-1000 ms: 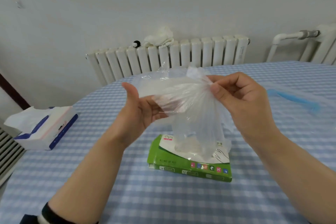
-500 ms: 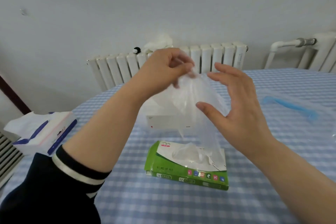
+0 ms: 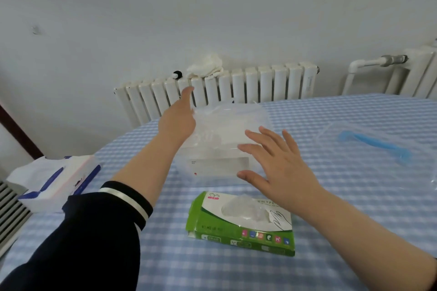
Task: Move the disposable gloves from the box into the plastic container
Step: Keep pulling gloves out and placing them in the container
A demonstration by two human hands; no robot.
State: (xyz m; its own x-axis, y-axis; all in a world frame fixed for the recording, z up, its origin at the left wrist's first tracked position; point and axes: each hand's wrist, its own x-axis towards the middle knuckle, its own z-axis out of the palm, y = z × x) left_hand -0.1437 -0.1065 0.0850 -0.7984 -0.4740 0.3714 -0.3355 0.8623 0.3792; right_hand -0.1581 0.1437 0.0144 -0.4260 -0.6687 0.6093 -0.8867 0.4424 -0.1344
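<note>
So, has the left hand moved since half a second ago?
Yes. The left hand went forward and down, from above the green glove box to the clear plastic container.

Left hand (image 3: 178, 118) reaches over the clear plastic container (image 3: 224, 142) mid-table, touching the gloves (image 3: 212, 123) in it, right hand (image 3: 276, 168) spread just by its near-right side, green glove box (image 3: 241, 224) flat toward the near edge of the checked table (image 3: 354, 196).

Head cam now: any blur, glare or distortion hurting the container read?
Head view: soft even light, no hard glare; left hand slightly motion-blurred; plastic container is clear and low-contrast, its edges faint against the tablecloth; wide-angle bends the radiator line; green glove box sharp.
</note>
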